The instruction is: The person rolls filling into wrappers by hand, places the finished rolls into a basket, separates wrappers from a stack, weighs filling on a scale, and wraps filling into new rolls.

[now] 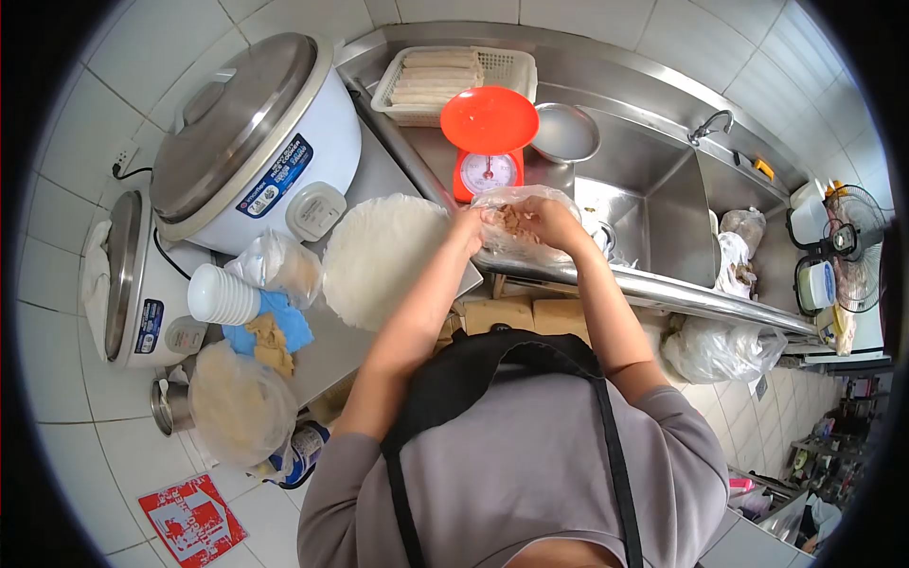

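A clear plastic bag (532, 249) of brown, crumbly filling that looks like minced meat (513, 223) rests at the front edge of the sink counter. My left hand (467, 230) grips the bag's left side, fingers closed. Reaching in from the other side, my right hand (551, 223) has its fingers curled at the filling; the fingertips are partly hidden. Just behind the bag stands a red kitchen scale (489, 174) with a round red pan (490, 120). To the left of my left hand lies a stack of large round white wrappers (379, 265).
Behind the scale, a white basket (516, 76) holds several pale rolls (437, 78). A metal bowl of cloudy liquid (566, 133) sits beside the sink basin (644, 189). Large rice cooker (256, 142), white cups (222, 295) and blue cloth (284, 322) are left; a fan (852, 241) is right.
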Action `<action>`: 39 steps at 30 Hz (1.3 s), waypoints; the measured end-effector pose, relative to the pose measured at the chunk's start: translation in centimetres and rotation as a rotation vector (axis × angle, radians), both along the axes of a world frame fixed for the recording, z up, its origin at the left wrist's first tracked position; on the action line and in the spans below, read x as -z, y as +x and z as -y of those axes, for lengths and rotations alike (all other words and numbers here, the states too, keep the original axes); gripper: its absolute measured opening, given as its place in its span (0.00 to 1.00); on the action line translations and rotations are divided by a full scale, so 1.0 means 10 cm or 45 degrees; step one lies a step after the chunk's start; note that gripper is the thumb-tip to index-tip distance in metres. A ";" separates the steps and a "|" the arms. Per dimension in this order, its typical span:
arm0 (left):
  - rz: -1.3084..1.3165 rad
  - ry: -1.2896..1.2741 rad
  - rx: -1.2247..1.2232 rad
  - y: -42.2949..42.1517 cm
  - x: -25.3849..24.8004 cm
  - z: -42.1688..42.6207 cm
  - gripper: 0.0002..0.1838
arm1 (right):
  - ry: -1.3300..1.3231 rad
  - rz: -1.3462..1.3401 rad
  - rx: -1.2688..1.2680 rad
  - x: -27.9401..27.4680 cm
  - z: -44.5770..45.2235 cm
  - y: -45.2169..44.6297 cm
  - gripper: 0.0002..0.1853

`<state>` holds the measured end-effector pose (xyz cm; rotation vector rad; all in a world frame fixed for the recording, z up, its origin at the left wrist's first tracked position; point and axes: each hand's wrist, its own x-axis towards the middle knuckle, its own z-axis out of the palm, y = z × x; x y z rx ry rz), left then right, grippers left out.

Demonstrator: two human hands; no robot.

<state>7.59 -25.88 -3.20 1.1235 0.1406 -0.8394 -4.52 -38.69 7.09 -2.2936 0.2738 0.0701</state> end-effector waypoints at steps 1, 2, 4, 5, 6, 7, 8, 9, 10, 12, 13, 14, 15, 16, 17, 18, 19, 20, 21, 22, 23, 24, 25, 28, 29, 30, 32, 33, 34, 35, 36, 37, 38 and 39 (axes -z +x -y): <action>-0.052 -0.079 0.018 0.00 -0.01 -0.02 0.07 | 0.109 0.017 0.010 0.05 0.02 0.00 0.21; -0.104 -0.160 0.038 -0.01 -0.03 -0.03 0.08 | 0.218 0.035 0.021 0.10 0.05 0.00 0.23; -0.199 -0.283 0.036 0.00 -0.01 -0.02 0.09 | 0.125 0.121 -0.099 0.20 0.10 -0.02 0.28; -0.239 -0.328 0.013 0.01 -0.01 -0.01 0.10 | 0.078 0.164 -0.161 0.26 0.13 -0.02 0.30; -0.279 -0.372 -0.009 0.02 0.01 0.00 0.12 | 0.141 0.153 -0.132 0.23 0.11 -0.02 0.32; -0.260 -0.391 0.011 -0.02 -0.12 -0.01 0.15 | 0.205 0.140 -0.100 0.19 0.07 -0.03 0.33; -0.242 -0.409 0.032 -0.06 -0.25 -0.02 0.18 | 0.270 0.126 -0.067 0.17 0.06 -0.03 0.35; -0.224 -0.427 0.053 -0.08 -0.34 -0.03 0.21 | 0.321 0.199 -0.094 0.19 0.07 -0.02 0.35; -0.243 -0.498 0.097 -0.05 -0.32 -0.03 0.21 | 0.373 0.272 -0.121 0.22 0.09 0.00 0.35; -0.282 -0.638 0.187 0.00 -0.32 -0.04 0.21 | 0.486 0.283 -0.132 0.21 0.11 0.02 0.35; -0.301 -0.670 0.189 0.00 -0.31 -0.05 0.21 | 0.548 0.221 -0.117 0.18 0.10 0.04 0.36; -0.317 -0.705 0.191 0.00 -0.31 -0.05 0.21 | 0.608 0.162 -0.104 0.15 0.09 0.05 0.36; -0.331 -0.741 0.194 0.02 -0.30 -0.03 0.21 | 0.659 0.151 -0.108 0.14 0.08 0.06 0.36; -0.333 -0.790 0.209 0.03 -0.27 -0.02 0.21 | 0.712 0.138 -0.113 0.14 0.06 0.07 0.35; -0.335 -0.837 0.223 0.04 -0.24 -0.02 0.22 | 0.766 0.125 -0.117 0.15 0.03 0.08 0.35; -0.339 -0.883 0.239 0.02 -0.26 -0.03 0.22 | 0.811 0.127 -0.086 0.21 0.01 0.09 0.35; -0.294 -0.813 0.195 0.01 -0.29 -0.01 0.23 | 0.854 0.132 -0.058 0.27 -0.01 0.13 0.35; -0.249 -0.744 0.151 -0.02 -0.31 0.01 0.24 | 0.895 0.135 -0.031 0.31 -0.02 0.15 0.35; -0.208 -0.673 0.106 -0.06 -0.32 0.01 0.24 | 0.887 0.082 0.002 0.28 -0.05 0.16 0.35; -0.209 -0.683 0.109 -0.08 -0.33 0.00 0.24 | 0.879 0.029 0.035 0.25 -0.08 0.16 0.35; -0.210 -0.694 0.110 -0.09 -0.34 -0.01 0.24 | 0.870 -0.024 0.066 0.22 -0.11 0.17 0.35; -0.211 -0.703 0.111 -0.10 -0.36 -0.02 0.24 | 0.877 0.067 0.080 0.26 -0.16 0.20 0.35; -0.201 -0.669 0.089 -0.11 -0.38 -0.02 0.25 | 0.886 0.054 0.086 0.27 -0.16 0.21 0.34; -0.180 -0.602 0.054 -0.12 -0.39 0.00 0.25 | 0.882 0.009 0.109 0.23 -0.17 0.22 0.33; -0.182 -0.603 0.062 -0.10 -0.37 0.01 0.25 | 0.861 -0.012 0.117 0.20 -0.18 0.23 0.33; -0.183 -0.605 0.068 -0.08 -0.35 0.02 0.26 | 0.840 -0.034 0.123 0.18 -0.18 0.23 0.32; -0.161 -0.606 0.101 -0.04 -0.28 0.02 0.25 | 0.880 0.041 0.098 0.35 -0.17 0.29 0.32; -0.151 -0.608 0.116 -0.02 -0.25 0.02 0.24 | 0.900 0.076 0.083 0.34 -0.19 0.30 0.32; -0.162 -0.602 0.182 0.01 -0.22 0.02 0.23 | 0.904 0.009 0.086 0.31 -0.16 0.29 0.31; -0.172 -0.594 0.250 0.05 -0.19 0.02 0.22 | 0.910 -0.056 0.088 0.27 -0.11 0.26 0.31; -0.182 -0.584 0.319 0.09 -0.17 0.02 0.22 | 0.916 -0.120 0.091 0.21 -0.07 0.24 0.31; -0.124 -0.455 0.340 0.12 -0.16 0.03 0.20 | 1.071 -0.135 0.068 0.27 0.00 0.24 0.30; -0.068 -0.325 0.361 0.14 -0.14 0.04 0.19 | 1.227 -0.151 0.046 0.36 0.08 0.24 0.29; -0.010 -0.199 0.381 0.16 -0.14 0.05 0.18 | 1.377 -0.166 0.023 0.40 0.18 0.24 0.28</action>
